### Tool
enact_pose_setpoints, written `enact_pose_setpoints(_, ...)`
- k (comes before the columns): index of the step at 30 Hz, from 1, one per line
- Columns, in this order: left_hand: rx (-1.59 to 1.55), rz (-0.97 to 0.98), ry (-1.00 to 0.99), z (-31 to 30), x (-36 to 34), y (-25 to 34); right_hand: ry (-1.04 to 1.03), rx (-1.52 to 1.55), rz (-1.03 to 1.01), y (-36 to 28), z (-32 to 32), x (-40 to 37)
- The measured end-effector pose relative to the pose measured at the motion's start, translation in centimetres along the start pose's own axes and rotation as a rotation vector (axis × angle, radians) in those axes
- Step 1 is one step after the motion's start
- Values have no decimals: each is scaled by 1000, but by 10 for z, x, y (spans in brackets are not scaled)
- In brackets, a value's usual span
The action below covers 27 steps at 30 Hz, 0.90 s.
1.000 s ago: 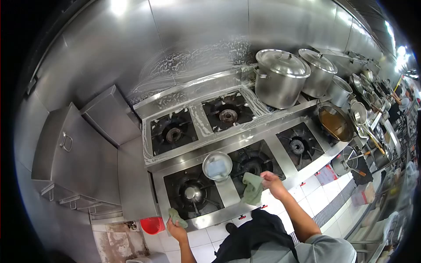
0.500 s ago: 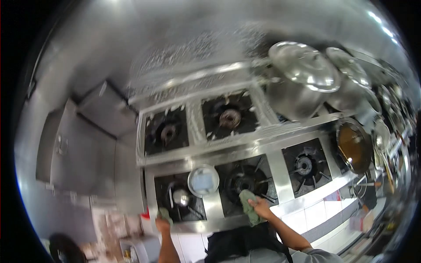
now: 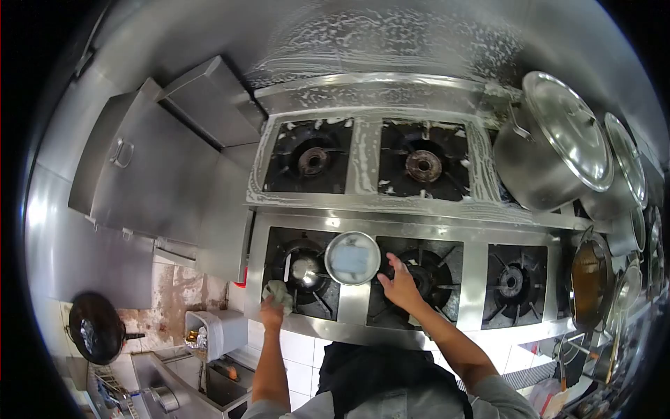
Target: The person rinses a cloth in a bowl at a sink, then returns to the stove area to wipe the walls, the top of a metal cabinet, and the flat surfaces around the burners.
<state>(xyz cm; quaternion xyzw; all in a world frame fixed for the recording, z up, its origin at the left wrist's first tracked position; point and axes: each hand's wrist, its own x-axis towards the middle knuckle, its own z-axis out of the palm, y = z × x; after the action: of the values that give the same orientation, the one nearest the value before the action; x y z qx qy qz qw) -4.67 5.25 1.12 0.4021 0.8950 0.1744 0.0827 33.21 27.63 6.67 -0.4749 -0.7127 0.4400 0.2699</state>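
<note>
My left hand [image 3: 271, 312] is closed on a grey-green cloth [image 3: 279, 296] at the front left corner of the lower stove [image 3: 354, 297]. Just left of centre, a round metal bowl [image 3: 336, 278] with whitish liquid and a pale bluish block [image 3: 351, 259] in it stands between two front burners. My right hand [image 3: 403, 285] is at the bowl's right side, over the middle front burner, with fingers apart and nothing in them. A small piece of pale cloth [image 3: 414, 321] shows beneath my right wrist. A shiny metal dome [image 3: 307, 269] sits on the left front burner.
White foam covers the rear stove [image 3: 365, 164] and the back wall [image 3: 377, 35]. Large lidded pots [image 3: 534, 157] stand at the rear right; a pan of brown liquid [image 3: 588, 279] is at the right. A wok [image 3: 96, 328] and a grey bin [image 3: 227, 332] are at lower left.
My right hand has let go of its cloth and moved up beside the bowl. My left hand still grips its cloth. The view has shifted, showing more of the lower left.
</note>
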Motion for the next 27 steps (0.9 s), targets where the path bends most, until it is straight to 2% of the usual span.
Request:
enact_pose_setpoints(1, 46, 79, 15, 5, -2, 3, 136, -14, 65, 7, 24, 13)
enact_pose_setpoints(2, -2, -24, -33, 5, -2, 12, -8, 186, 355, -15, 21, 26)
enact_pose_setpoints(3, 65, 55, 50, 7, -4, 19, -157, 382, 647, -40, 19, 38)
enact_pose_setpoints(4, 83, 130, 179, -9, -9, 51, -85, 386, 599, -19, 43, 41)
enact_pose_setpoints(5, 28, 244, 247, -7, -8, 58, -78, 302, 584, -3, 49, 43)
enact_pose_setpoints(7, -277, 191, 48, -38, -10, 102, 93, 613, 616, -2, 62, 34)
enact_pose_setpoints(8, -626, -88, -189, -44, -15, 113, 104, 641, 540, 8, 65, 28)
enact_pose_setpoints(9, -732, 95, -40, 9, -17, 88, 106, 730, 496, -11, 60, 26)
enact_pose_setpoints(10, -758, 144, -79, 1, -19, 100, 152, 644, 531, 9, 66, 27)
enact_pose_setpoints(11, -927, -60, -266, -8, -24, 111, 77, 574, 501, -32, 60, 25)
enact_pose_setpoints(12, -947, -92, -350, -8, -24, 111, 92, 549, 507, -49, 63, 21)
enact_pose_setpoints(13, -943, -107, -400, -21, -26, 115, 44, 607, 367, -71, 65, 14)
enact_pose_setpoints(14, -938, -115, -435, -44, -28, 117, 39, 436, 329, -89, 68, 9)
enact_pose_setpoints(15, -927, -126, -449, -30, -28, 112, 1, 345, 321, -88, 73, 10)
enact_pose_setpoints(16, -915, -100, -392, -25, -30, 108, -10, 272, 434, -126, 79, -1)
enact_pose_setpoints(17, -948, -112, -434, -32, -32, 101, -82, 217, 250, -62, 81, 8)
enact_pose_setpoints(18, -981, -126, -475, -39, -33, 95, -126, 378, 199, -65, 92, 3)
enact_pose_setpoints(19, -1021, -198, -540, -74, -47, 90, -185, 406, 229, -111, 102, -16)
enact_pose_setpoints(20, -1045, -215, -493, -72, -58, 77, -265, 362, 285, -127, 109, -29)
enact_pose_setpoints(21, -975, -189, -277, -60, -71, 64, -346, 314, 344, -137, 117, -38)
enact_pose_setpoints(22, -892, -169, -70, -62, -88, 55, -405, 263, 312, -139, 133, -44)
enact_pose_setpoints(23, -900, -197, -36, -64, -105, 43, -458, 217, 285, -140, 149, -53)
enact_pose_setpoints(24, -893, -312, 27, -84, -123, 29, -540, 177, 293, -166, 163, -69)
enact_pose_setpoints(25, -886, -418, 94, -100, -143, 18, -625, 202, 222, -157, 181, -74)
enact_pose_setpoints(27, -847, -513, 241, -116, -184, -7, -739, -53, 85, -177, 215, -93)
